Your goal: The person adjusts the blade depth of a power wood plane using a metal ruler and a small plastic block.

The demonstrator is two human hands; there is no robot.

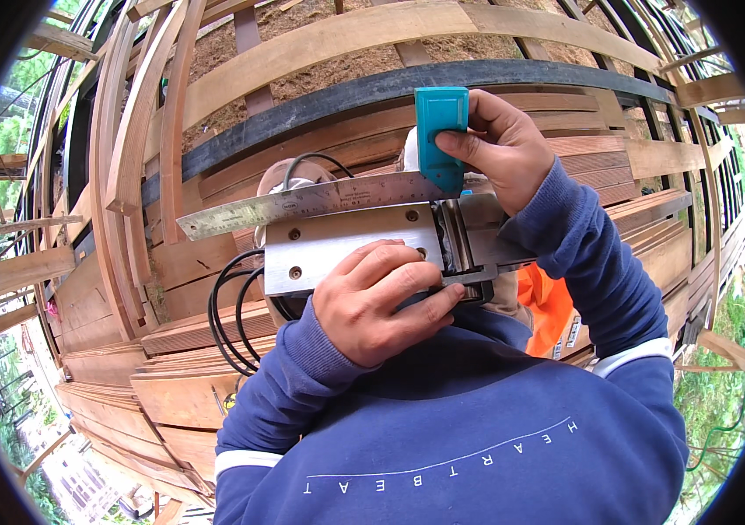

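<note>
My right hand [505, 147] pinches the teal handle of a try square [443, 122] between thumb and fingers. Its steel ruled blade [302, 203] points left along the far edge of an electric planer [350, 238]. The planer lies on my lap with its flat silver sole facing up, and its blade drum [454, 234] shows right of the silver plate. My left hand [381, 306] is closed over the near side of the planer, fingers across the sole and the index finger close to the drum. The underside of the planer is hidden.
A looped black cable [219, 324] hangs left of the planer. Stacked wooden boards [188, 398] lie around me, with long planks [328, 48] and a dark beam [328, 101] ahead. Orange cloth [544, 306] shows beside my right forearm.
</note>
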